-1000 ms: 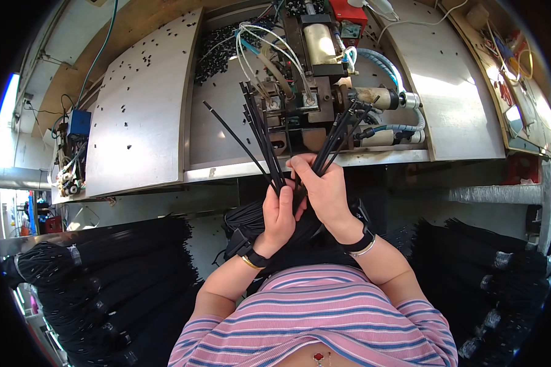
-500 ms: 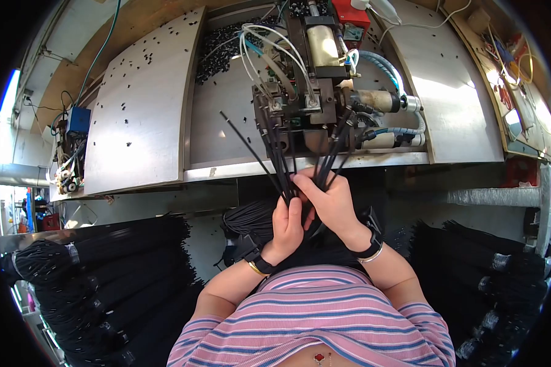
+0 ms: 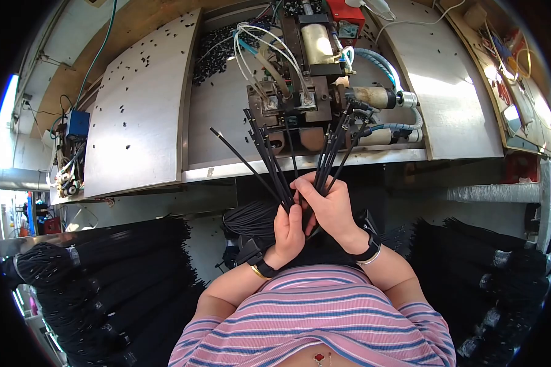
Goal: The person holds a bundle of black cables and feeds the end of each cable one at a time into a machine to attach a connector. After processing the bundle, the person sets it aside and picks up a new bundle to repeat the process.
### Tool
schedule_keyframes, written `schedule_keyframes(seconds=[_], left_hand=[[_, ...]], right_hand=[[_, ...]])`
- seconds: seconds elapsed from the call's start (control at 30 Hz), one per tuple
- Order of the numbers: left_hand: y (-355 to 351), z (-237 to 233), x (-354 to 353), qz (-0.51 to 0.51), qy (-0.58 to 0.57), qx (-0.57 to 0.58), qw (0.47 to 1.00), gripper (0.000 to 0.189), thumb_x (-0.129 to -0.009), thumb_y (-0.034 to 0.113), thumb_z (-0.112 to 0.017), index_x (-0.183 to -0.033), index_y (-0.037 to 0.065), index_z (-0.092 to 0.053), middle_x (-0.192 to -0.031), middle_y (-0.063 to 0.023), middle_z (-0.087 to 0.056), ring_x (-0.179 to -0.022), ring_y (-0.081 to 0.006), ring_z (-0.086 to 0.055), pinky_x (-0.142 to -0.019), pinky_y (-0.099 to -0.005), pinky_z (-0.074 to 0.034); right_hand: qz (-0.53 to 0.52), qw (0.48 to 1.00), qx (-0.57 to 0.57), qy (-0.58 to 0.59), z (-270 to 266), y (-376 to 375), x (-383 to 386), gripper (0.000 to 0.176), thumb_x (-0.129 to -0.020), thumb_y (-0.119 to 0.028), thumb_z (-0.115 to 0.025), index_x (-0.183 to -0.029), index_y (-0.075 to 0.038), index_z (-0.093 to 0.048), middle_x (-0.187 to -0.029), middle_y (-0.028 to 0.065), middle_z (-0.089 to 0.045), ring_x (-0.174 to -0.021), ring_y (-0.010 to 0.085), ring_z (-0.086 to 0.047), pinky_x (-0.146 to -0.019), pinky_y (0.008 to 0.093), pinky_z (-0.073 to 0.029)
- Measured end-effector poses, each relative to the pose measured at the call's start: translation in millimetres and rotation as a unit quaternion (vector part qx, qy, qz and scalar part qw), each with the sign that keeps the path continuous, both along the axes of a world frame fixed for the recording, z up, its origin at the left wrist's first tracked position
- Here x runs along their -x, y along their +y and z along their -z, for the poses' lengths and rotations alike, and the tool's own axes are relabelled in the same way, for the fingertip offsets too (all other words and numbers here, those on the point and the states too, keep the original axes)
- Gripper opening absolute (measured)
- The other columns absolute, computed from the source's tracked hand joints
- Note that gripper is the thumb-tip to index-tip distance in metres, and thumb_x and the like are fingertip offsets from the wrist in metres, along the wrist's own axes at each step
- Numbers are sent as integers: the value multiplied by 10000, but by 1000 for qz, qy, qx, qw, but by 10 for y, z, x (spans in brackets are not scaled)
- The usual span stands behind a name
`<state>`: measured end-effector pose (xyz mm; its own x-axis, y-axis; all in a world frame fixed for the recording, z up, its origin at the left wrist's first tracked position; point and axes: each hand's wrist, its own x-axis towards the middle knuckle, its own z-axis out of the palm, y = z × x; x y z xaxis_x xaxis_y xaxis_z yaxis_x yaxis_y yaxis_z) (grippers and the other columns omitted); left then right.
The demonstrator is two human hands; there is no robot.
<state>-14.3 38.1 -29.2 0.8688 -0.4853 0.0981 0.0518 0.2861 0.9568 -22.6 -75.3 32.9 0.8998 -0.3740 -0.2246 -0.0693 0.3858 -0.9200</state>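
My left hand (image 3: 288,235) is closed around a bunch of thin black cables (image 3: 266,153), whose tipped ends fan upward; one cable leans out to the left. Just beside it, my right hand (image 3: 327,208) grips a second bunch of black cables (image 3: 330,150), with its thumb and forefinger pinched near a single upright cable (image 3: 291,147) between the bunches. Both hands are close together in front of the bench edge, and the cables' lower parts are hidden behind them. Beyond the cable tips stands a bench machine (image 3: 288,101) with a metal cylinder and white air tubes.
Thick bundles of black cables hang at the left (image 3: 122,287) and right (image 3: 471,281). A metal bench edge (image 3: 226,171) runs across in front of me. Small black pieces (image 3: 217,55) lie piled behind the machine and scattered on the left panel (image 3: 141,104). A red box (image 3: 347,21) stands at the back.
The cable tips have spread slightly and sit a little lower against the machine. Both hands have shifted slightly down, keeping their grip. The view has moved a little.
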Motion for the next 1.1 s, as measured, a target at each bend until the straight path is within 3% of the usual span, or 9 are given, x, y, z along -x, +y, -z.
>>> schedule_keyframes(seconds=[0.13, 0.27, 0.43, 0.63, 0.77, 1.0, 1.1], left_hand=[[5, -14, -38, -10, -3, -11, 1000, 305, -994, 194, -325, -1198, 0, -441, -900, -21, -532, -611, -43, -473, -459, -147, -364], [7, -11, -51, 5, -3, -8, 1000, 297, -994, 194, -323, -1183, 1, -446, -901, -22, -534, -621, -41, -479, -468, -145, -368], [-24, -39, -33, 22, -4, -17, 1000, 299, -1000, 231, -310, -1151, 13, -447, -875, -18, -545, -630, -38, -480, -484, -146, -359], [-58, -19, 16, 7, -36, -23, 999, 321, -1002, 256, -301, -1159, 11, -437, -836, -23, -553, -603, -43, -477, -477, -148, -345], [-42, -52, -60, 12, -7, -17, 1000, 271, -994, 192, -330, -1118, -11, -459, -902, -35, -550, -641, -67, -503, -514, -155, -395], [-33, -180, -268, 6, -20, -5, 1000, 200, -991, 183, -340, -938, 24, -449, -775, -43, -528, -539, -68, -469, -421, -180, -343], [-17, -198, -295, 3, -13, -12, 1000, 199, -992, 184, -339, -936, 26, -446, -743, -38, -514, -533, -67, -468, -421, -179, -338]], right_hand=[[-15, 999, -8, 30, -66, -29, -23, 189, -873, -178, -605, -864, 6, -651, -671, 10, -599, -553, 51, -542, -448, 188, -431], [-9, 1000, -4, 0, -7, -22, -38, 207, -867, -191, -597, -888, 10, -644, -670, 23, -584, -482, 76, -544, -306, 206, -405], [-60, 998, -5, 24, -46, -75, -23, 213, -863, -193, -609, -912, 12, -641, -687, 23, -591, -495, 74, -549, -310, 204, -411], [-25, 1000, 15, 9, -61, -53, 69, 197, -875, -173, -599, -919, 15, -636, -700, 24, -597, -537, 59, -549, -358, 197, -436], [11, 999, 30, -9, -38, -36, 12, 180, -884, -156, -583, -907, 15, -635, -711, 26, -595, -536, 58, -546, -367, 194, -436], [27, 1000, -9, 0, -149, -22, -183, 195, -886, -173, -580, -894, 12, -637, -694, 18, -575, -496, 66, -532, -333, 197, -411], [28, 999, -24, 11, -170, -5, -213, 208, -886, -188, -581, -892, 13, -638, -686, 12, -566, -489, 67, -529, -322, 201, -403]])
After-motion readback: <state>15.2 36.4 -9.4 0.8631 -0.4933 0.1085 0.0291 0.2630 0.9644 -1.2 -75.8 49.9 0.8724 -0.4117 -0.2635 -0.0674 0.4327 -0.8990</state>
